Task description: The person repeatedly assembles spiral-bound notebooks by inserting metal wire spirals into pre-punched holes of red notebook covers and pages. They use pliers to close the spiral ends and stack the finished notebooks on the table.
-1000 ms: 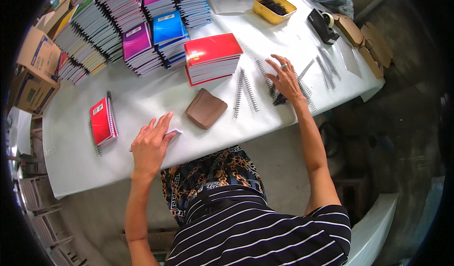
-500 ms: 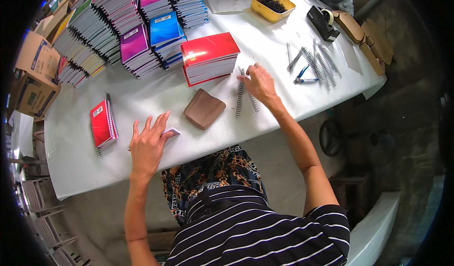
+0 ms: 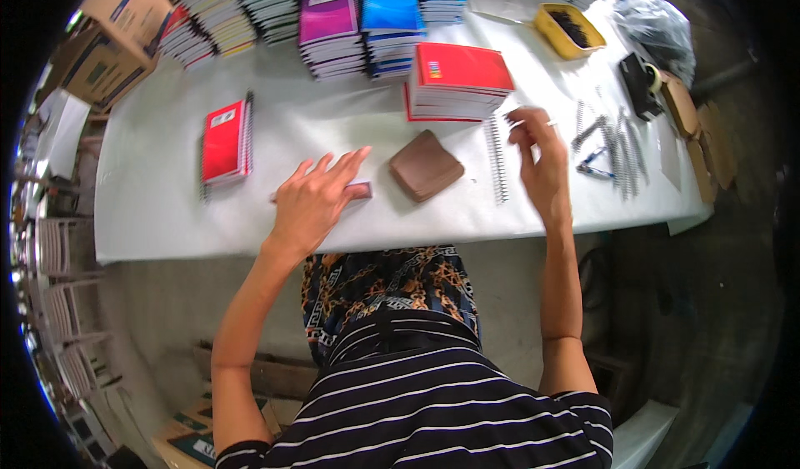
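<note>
My left hand [image 3: 310, 202] lies with fingers spread over a small flat piece [image 3: 360, 191], mostly hidden beneath the palm; only its end shows by the thumb. To the right of it sits a brown block [image 3: 427, 167] with worn, uneven edges. My right hand [image 3: 542, 162] hovers with curled fingers just right of a dark spiral binding coil [image 3: 497, 162]; its fingertips are bent together, and what they hold, if anything, is not visible. Beyond the block stands a stack of red-covered booklets [image 3: 462, 73]. A red spiral notebook [image 3: 227, 142] lies at the left, with coil along its edge.
Piles of purple notebooks [image 3: 329, 17] and blue notebooks [image 3: 392, 11] stand at the back. Farther right are a yellow tub [image 3: 575, 42] of small dark pieces, a tape dispenser [image 3: 640, 86], loose coils [image 3: 621, 152] and blue-handled pliers [image 3: 596, 165]. Cardboard boxes [image 3: 117, 61] flank the left.
The view has swung, so the table's contents sit farther right in it. My right hand has drawn slightly back toward me, its fingers more curled. The left hand remains over the small piece.
</note>
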Motion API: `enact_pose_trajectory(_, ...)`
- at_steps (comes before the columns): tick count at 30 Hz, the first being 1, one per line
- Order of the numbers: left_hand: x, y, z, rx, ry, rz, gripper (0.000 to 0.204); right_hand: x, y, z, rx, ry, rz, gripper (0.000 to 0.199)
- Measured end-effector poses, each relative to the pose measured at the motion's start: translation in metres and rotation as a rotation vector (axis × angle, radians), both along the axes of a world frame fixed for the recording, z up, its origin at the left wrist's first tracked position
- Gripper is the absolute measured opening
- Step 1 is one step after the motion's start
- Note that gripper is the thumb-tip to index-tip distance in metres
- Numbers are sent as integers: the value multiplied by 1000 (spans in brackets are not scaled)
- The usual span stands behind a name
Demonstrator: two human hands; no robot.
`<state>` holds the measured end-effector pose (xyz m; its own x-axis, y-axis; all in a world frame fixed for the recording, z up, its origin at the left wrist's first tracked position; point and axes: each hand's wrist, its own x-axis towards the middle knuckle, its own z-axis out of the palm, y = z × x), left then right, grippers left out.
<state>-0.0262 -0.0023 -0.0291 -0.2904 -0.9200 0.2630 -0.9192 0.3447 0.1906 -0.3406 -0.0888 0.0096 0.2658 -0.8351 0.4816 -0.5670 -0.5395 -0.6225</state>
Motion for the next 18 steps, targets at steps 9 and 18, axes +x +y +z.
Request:
enact_pose_trajectory(9,2,-5,0,-9,-69,-26,63,92,19,-32,308,-82,414,21)
enact_pose_trajectory(18,5,-8,-3,-17,-34,-21,65,89,3,-32,538,-2,553,17)
